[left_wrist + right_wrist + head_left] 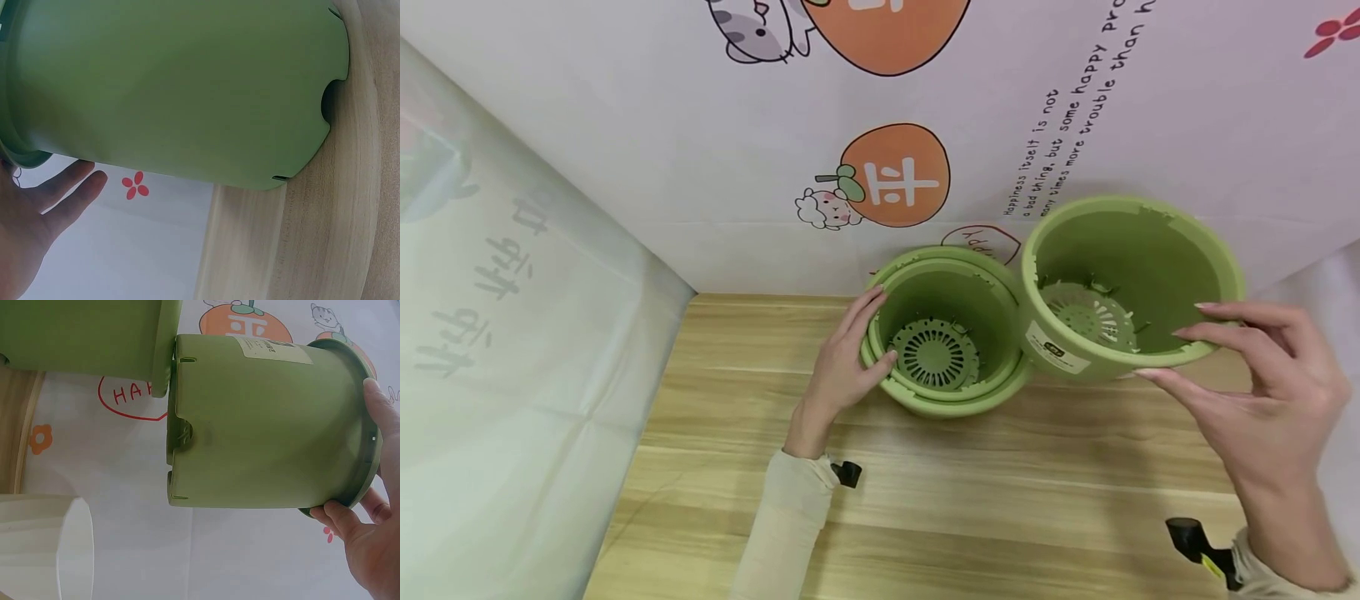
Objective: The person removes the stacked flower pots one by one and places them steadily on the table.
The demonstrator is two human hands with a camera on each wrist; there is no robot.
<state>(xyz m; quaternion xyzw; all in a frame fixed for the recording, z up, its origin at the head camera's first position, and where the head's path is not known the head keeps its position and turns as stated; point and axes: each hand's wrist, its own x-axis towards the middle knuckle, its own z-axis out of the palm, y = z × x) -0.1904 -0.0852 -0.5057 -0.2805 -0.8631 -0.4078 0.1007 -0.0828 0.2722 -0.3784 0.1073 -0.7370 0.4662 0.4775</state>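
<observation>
My right hand (pixel 1277 392) grips the rim of a green plastic flowerpot (pixel 1150 283), fingers over the inner side and thumb outside. This pot is raised and tilted, a white label on its wall and a slotted disc at its bottom. In the right wrist view its notched base (pixel 181 431) overlaps the edge of the neighbouring pot. To the left, nested green flowerpots (pixel 955 408) stand upright on the wooden surface. My left hand (pixel 842 367) holds their left rim, thumb reaching over the edge. In the left wrist view, two fingers (pixel 78 200) lie along the outer wall.
A white pot (pixel 37 544) shows at the lower left of the right wrist view. Behind the pots rises a printed backdrop (pixel 737 167), with another sheet (pixel 512 333) at the left. The wooden surface (pixel 962 517) extends toward me.
</observation>
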